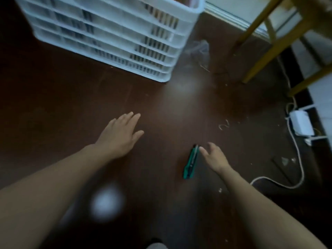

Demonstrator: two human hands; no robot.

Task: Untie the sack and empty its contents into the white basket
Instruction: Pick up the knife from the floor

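The white slatted basket (115,33) stands on the dark brown floor at the upper left, with things inside seen through its slats. No sack is in view. My left hand (120,133) reaches forward over the floor with straight, spread fingers and holds nothing. My right hand (213,157) hovers with relaxed fingers just right of a green utility knife (191,161) that lies on the floor; its fingertips are close to the knife's top end, and I cannot tell if they touch it.
A crumpled clear plastic bag (199,51) lies right of the basket. Wooden furniture legs (269,51) stand at the upper right. A white power strip (301,124) and its cable (298,159) lie along the right. Bits of string (224,124) litter the floor.
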